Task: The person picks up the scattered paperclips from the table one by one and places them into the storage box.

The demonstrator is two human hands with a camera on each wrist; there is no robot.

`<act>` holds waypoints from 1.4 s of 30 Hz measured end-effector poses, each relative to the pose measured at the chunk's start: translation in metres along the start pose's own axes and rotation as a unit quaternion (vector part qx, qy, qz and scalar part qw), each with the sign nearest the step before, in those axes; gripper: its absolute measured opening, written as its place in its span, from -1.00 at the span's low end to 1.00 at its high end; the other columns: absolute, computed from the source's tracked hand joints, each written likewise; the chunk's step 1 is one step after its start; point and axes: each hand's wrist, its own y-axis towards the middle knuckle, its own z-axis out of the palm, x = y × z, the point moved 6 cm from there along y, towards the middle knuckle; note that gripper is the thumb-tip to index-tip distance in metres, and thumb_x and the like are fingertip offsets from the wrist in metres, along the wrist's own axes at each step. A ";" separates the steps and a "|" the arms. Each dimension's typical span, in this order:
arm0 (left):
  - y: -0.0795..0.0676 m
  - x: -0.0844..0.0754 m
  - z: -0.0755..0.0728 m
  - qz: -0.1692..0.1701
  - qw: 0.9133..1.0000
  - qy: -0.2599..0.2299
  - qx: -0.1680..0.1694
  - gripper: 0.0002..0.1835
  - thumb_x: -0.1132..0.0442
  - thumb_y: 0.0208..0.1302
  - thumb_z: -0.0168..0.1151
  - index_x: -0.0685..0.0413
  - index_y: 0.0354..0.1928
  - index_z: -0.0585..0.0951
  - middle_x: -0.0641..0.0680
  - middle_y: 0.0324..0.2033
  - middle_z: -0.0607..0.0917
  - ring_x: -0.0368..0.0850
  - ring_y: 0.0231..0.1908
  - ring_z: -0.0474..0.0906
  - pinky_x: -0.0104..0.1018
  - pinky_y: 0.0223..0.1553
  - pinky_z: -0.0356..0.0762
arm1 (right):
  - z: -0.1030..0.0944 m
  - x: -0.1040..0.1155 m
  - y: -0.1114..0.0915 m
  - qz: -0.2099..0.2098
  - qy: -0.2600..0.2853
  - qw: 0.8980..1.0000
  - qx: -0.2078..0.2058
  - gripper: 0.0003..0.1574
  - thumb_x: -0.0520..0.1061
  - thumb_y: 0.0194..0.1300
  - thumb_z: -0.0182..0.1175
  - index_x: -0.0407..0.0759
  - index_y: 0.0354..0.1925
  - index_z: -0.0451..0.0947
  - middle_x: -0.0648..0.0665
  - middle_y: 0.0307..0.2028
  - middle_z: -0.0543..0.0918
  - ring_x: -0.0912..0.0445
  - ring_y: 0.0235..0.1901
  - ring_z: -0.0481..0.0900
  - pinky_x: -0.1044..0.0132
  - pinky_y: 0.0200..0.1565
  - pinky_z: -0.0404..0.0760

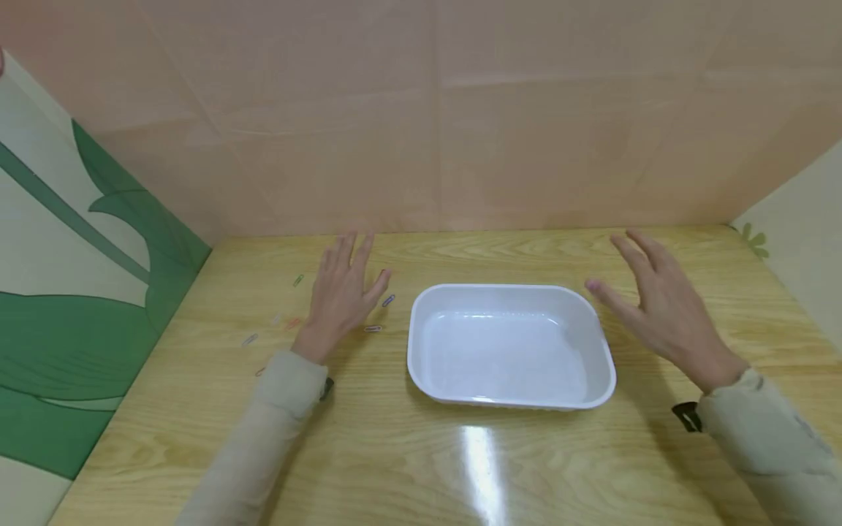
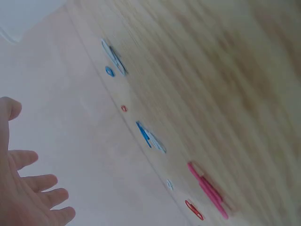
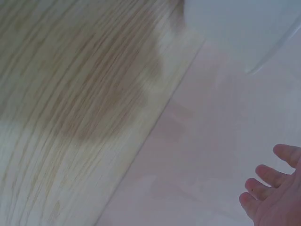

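Observation:
A white rectangular tray [image 1: 509, 351] with rounded corners lies on the wooden table between the two hands. To its left, my left hand [image 1: 338, 296] hovers above several scattered paper clips, fingers spread and holding nothing. Close by its thumb are a blue paper clip [image 1: 389, 300] and a dark-and-white one [image 1: 373, 329]. On the hand's other side lie a green paper clip [image 1: 299, 280], an orange one [image 1: 292, 323] and a grey one [image 1: 249, 340]. A pink paper clip [image 2: 207, 189] shows large in the left wrist view. My right hand [image 1: 667, 307], fingers loosely extended, is raised beside the tray's right end.
The wooden table [image 1: 395, 467] meets a pinkish sheet [image 1: 434, 146] along its back edge. A panel with green leaf shapes [image 1: 79, 343] borders the left side, and a pale panel [image 1: 802, 234] borders the right. Dark straps show at both sleeve cuffs.

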 end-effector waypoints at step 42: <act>-0.032 0.002 -0.002 0.017 0.998 -0.037 0.050 -0.38 -0.07 0.45 0.06 0.05 0.44 0.31 0.28 0.35 0.42 0.25 0.37 0.32 0.21 0.39 0.25 | 0.033 0.048 -0.046 -0.050 0.030 0.997 0.043 -0.01 0.11 0.32 0.28 -0.10 0.53 0.07 -0.30 0.53 0.09 -0.33 0.46 0.11 -0.44 0.27 0.18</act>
